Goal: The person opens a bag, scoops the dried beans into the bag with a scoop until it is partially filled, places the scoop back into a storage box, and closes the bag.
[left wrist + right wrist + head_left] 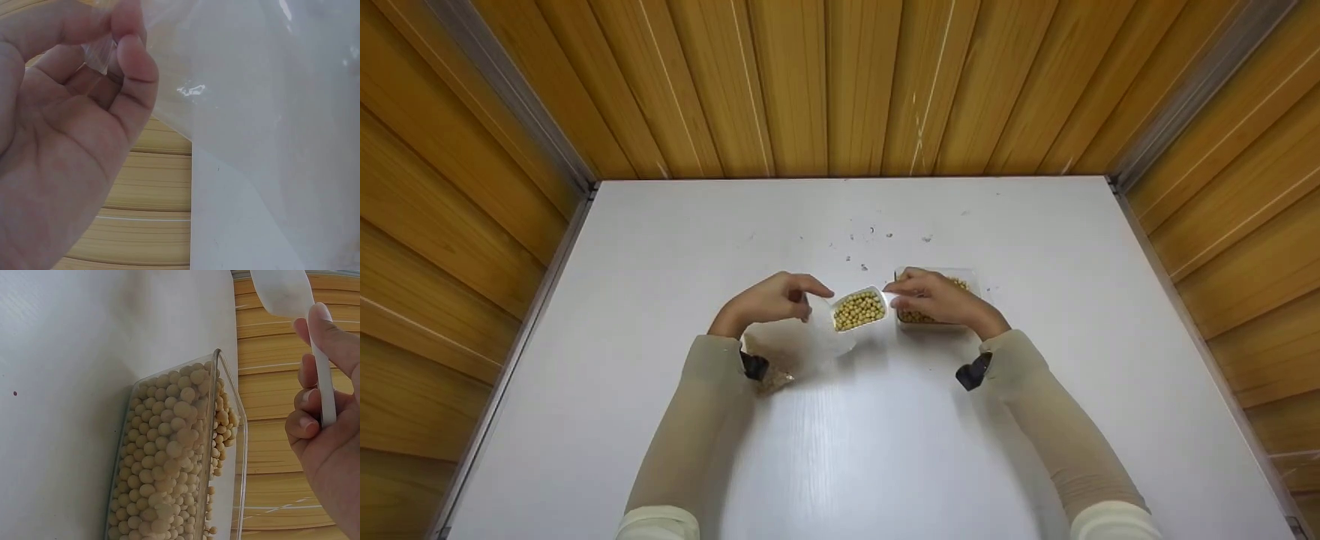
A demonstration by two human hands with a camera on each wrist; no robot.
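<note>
My right hand [936,297] grips the handle of a white scoop [284,293], its fingers curled round it in the right wrist view. Yellowish soybeans [859,310] fill the scoop in the head view. Between finger and thumb, my left hand [771,300] pinches the upper edge of a clear plastic bag [270,112]. The bag hangs toward the scoop, and the scoop's near end overlaps its opening in the head view. Brownish contents [772,367] show low in the bag, partly behind the left wrist. Below the right hand stands a clear rectangular box [969,277] of soybeans [152,455].
A white table [840,465] carries everything, with wood-patterned walls [825,90] at its back and sides. Small dark bits [889,235] lie scattered behind the hands. Black wrist cameras [975,371] sit at both cuffs.
</note>
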